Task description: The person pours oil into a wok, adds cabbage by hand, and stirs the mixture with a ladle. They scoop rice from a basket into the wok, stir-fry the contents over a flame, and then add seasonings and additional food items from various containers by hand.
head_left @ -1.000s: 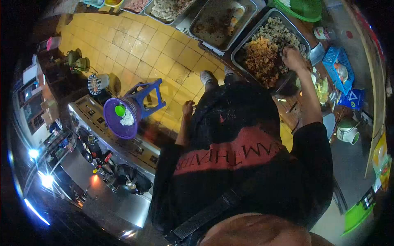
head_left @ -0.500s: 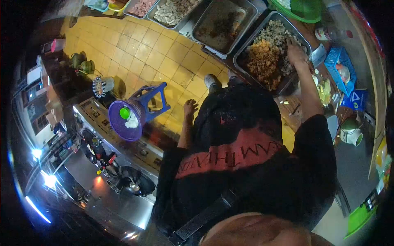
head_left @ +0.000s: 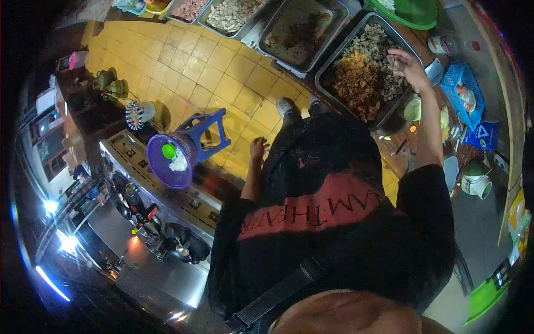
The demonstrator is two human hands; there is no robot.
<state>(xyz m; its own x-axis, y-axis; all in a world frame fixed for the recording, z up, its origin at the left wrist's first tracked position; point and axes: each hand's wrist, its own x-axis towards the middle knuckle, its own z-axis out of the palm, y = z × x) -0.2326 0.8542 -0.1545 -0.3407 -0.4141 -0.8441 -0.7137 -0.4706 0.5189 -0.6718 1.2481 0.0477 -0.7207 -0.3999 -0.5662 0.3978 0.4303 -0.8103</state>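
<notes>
My right hand (head_left: 410,68) is above the right edge of a deep metal tray (head_left: 324,70), its fingers apart and slightly bent, with nothing visible in them. Inside the tray lie an orange-brown shredded heap (head_left: 359,83) and a pale grey, crumbly chopped mixture (head_left: 375,43), the hand being nearest to the latter. At my left side hangs my left hand (head_left: 258,149), fingers loosely apart and nothing in it, over the yellow tiled floor.
Beside the tray is another metal tray (head_left: 272,47) with dark residue. A blue basket (head_left: 453,83) and a bottle (head_left: 442,45) stand to the right. A purple colander (head_left: 158,172) rests against a blue stool (head_left: 208,136) on the left, near the stove counter (head_left: 125,147).
My right hand has come up out of the chopped mixture and shifted slightly right, its fingers now in full view. My left hand stays low, its fingers a little more curled.
</notes>
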